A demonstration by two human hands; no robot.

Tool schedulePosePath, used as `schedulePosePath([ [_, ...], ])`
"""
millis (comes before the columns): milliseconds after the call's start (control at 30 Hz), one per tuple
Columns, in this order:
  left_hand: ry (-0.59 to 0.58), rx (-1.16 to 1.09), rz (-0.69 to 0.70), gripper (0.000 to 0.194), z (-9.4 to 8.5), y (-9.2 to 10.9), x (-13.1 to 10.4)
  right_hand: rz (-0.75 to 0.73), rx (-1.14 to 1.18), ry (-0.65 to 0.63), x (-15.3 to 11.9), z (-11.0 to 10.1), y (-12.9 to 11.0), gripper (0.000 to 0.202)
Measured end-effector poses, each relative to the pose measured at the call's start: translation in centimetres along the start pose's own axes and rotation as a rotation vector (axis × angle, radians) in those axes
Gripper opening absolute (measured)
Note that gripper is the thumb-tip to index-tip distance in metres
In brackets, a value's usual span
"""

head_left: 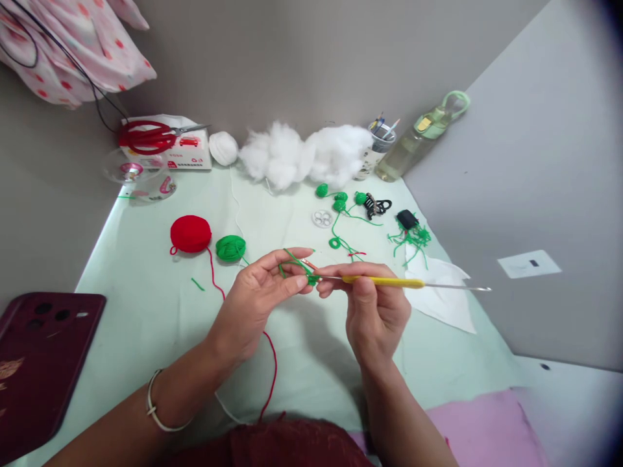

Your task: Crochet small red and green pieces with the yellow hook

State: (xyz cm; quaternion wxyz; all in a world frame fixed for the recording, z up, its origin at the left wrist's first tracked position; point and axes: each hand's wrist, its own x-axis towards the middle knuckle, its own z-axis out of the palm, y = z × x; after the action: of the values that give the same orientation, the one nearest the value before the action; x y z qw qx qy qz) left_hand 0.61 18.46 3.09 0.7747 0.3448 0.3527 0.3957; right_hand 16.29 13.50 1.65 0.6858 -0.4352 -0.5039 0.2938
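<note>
My left hand (263, 292) pinches a small green crocheted piece (313, 279), and green yarn runs over its fingers. In my right hand (377, 305) is a crochet hook with a yellow handle (384, 281); its left end meets the green piece, while the other metal end points right. Something thin and reddish shows between the two hands, too small to make out. A green yarn ball (230, 248) lies left of my left hand, with a strand leading toward it. Farther left sits a red yarn ball (190, 234), its strand passing under my left hand.
White stuffing (277, 155), a white yarn ball (224, 148), red scissors (148, 137) on a box, a pen cup (374, 152) and a bottle (413, 143) line the back. Green crocheted pieces (340, 201) and a black hair clip (377, 205) lie mid-right; a phone (48, 363) is at left.
</note>
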Motion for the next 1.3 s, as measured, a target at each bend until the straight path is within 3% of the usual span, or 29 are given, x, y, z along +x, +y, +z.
schedulePosePath([
  [367,-0.013,0.041,0.077,0.027,-0.10,-0.37,0.08,-0.039,-0.052,-0.015,-0.05,-0.07,-0.01,0.022],
  [700,0.059,-0.005,0.072,0.018,0.57,0.04,-0.10,-0.163,-0.199,-0.024,0.01,-0.06,0.04,0.022],
  [933,-0.010,0.029,0.067,0.040,0.21,-0.41,0.07,-0.213,-0.210,-0.004,-0.22,0.14,0.39,0.021],
  [1300,0.031,0.082,0.060,0.035,0.13,-0.33,0.19,-0.286,-0.274,-0.034,-0.20,0.37,0.40,0.023],
])
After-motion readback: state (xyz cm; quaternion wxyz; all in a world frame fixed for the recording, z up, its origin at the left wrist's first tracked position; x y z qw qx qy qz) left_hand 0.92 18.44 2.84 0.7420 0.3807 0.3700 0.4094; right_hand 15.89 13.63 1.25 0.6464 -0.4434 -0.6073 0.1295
